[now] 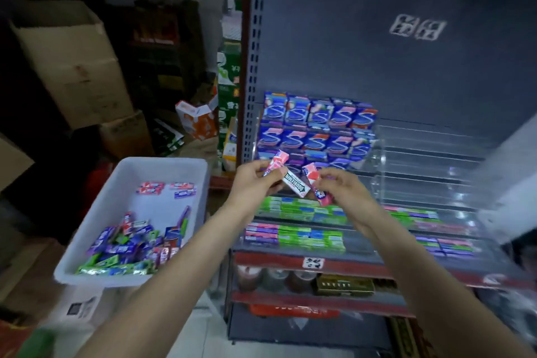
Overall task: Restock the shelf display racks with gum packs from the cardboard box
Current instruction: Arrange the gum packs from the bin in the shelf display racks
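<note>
Head view: both hands (293, 186) before the display rack (421, 154), left hand (255, 180) and right hand (340, 186) each pinching pink gum packs (293, 183).

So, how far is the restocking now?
Done: the rack's left columns hold blue packs, and green packs fill the rows below. In hand: both hands hold pink packs. Left: the rack's right side is empty, and many packs lie in the bin.

Dim stockroom; stacked cartons (72, 67) at left; grey pegboard back panel (377, 23).
</note>
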Demonstrator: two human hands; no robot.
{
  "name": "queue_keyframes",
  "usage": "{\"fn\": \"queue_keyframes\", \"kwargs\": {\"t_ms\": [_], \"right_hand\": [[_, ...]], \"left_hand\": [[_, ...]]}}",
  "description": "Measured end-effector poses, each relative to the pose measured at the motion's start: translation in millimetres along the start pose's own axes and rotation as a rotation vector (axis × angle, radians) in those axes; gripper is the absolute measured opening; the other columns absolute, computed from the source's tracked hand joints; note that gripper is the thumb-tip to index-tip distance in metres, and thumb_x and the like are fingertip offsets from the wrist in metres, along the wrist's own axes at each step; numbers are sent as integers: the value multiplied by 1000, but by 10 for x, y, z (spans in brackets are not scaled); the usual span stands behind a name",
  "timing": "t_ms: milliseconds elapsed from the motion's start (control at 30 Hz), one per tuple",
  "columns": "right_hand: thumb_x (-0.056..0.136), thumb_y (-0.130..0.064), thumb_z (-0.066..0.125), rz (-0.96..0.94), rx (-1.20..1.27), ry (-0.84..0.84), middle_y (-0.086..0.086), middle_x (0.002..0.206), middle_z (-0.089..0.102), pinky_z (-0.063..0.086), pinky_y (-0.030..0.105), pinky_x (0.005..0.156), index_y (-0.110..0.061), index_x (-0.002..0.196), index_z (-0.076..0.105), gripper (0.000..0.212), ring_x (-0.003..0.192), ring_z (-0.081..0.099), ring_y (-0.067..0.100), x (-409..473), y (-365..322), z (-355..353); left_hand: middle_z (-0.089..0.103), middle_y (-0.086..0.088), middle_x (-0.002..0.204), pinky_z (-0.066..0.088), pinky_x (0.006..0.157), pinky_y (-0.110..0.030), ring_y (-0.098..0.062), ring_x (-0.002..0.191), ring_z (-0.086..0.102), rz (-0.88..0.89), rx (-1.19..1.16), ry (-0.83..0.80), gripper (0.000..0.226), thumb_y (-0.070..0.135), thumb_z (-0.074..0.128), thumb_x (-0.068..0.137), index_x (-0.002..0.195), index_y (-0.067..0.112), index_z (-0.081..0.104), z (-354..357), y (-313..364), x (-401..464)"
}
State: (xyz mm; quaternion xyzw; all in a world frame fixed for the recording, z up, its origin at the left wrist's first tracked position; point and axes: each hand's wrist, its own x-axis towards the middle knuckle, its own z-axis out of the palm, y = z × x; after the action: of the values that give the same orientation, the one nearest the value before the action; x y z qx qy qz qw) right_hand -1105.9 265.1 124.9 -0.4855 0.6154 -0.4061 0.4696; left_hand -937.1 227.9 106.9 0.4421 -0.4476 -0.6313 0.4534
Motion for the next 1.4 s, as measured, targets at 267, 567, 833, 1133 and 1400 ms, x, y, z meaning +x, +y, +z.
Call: {"fn": "queue_keyframes", "kwargs": {"t_ms": [267,567,833,1133,1400], "right_hand": [[81,8,64,-76,-132,222,1,89,66,53,26,69,-22,101,61,36,73,62,13,-278,683,-1849],[82,2,66,-30,-219,321,7,89,66,52,27,74,-14,88,65,17,75,64,9,-129,1386,-3335],[83,2,65,19,-322,260,10,98,66,49,20,78,0,98,64,15,84,59,16,83,1763,-3647],[93,-3,50,-40,-772,-8,5,114,66,37,12,76,-9,113,64,26,101,61,19,253,1923,-3675],[97,-15,45,-111,-899,-122,10,117,63,47,28,85,-10,117,63,28,99,60,25,300,1956,-3602]], "left_hand": [[63,-3,75,54,61,-14,-8,66,58,2,71,-89,9,4,62,88,81,10,63,1854,-364,130],[65,-3,78,44,50,-9,2,52,60,-59,145,-23,19,7,64,87,103,-3,62,3095,-806,276],[69,-8,88,56,70,-17,-16,78,67,-76,151,47,9,7,64,86,95,5,64,3368,-1008,383],[69,-5,87,53,64,-12,-8,72,66,-115,204,77,15,8,63,88,102,3,63,3498,-1101,446],[68,-6,88,51,60,-10,-11,74,66,-117,198,100,13,8,62,88,100,4,62,3527,-1045,442]]}}
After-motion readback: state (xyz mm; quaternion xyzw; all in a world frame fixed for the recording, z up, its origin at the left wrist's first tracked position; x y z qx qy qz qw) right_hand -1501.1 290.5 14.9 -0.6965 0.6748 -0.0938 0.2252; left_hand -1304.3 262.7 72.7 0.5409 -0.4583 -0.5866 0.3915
